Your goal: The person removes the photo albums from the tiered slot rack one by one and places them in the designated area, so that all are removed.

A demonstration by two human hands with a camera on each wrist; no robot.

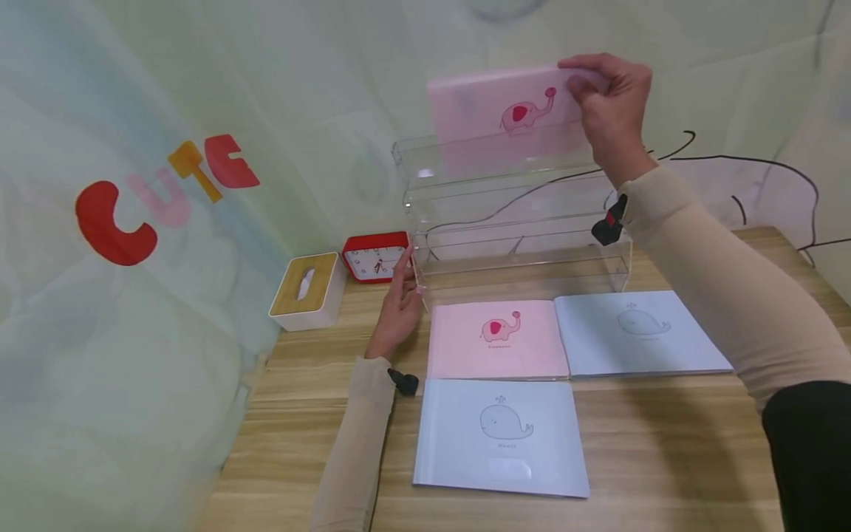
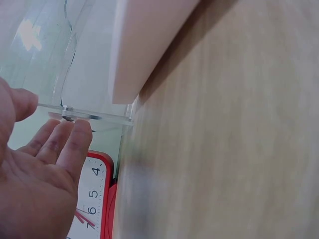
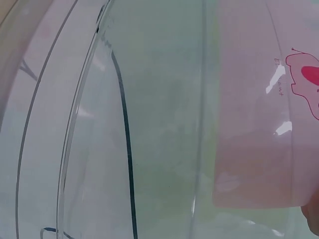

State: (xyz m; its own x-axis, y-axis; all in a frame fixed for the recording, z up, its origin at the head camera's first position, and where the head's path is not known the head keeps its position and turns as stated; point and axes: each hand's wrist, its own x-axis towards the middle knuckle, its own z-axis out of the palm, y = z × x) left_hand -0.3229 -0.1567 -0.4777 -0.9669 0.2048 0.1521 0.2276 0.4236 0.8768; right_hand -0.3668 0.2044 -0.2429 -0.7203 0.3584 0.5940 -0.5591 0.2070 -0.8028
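My right hand [image 1: 614,111] pinches the upper right corner of a pink elephant booklet [image 1: 472,103]. The booklet stands upright at the top tier of a clear acrylic rack [image 1: 512,258], its lower part seen through the front lip. In the right wrist view the pink cover [image 3: 254,154] shows behind clear plastic, with a bit of the hand [image 3: 312,214] at the edge. Low on the rack's left side, my left hand [image 1: 397,318] rests its extended fingers [image 2: 75,144] against the side panel [image 2: 94,116], thumb apart from them.
Before the rack lie another pink elephant booklet [image 1: 459,340] and a blue whale booklet [image 1: 598,355], side by side. A second whale booklet [image 1: 452,443] lies nearer. A red clock [image 1: 375,240] and tissue box [image 1: 309,318] stand left of the rack. A printed curtain hangs behind.
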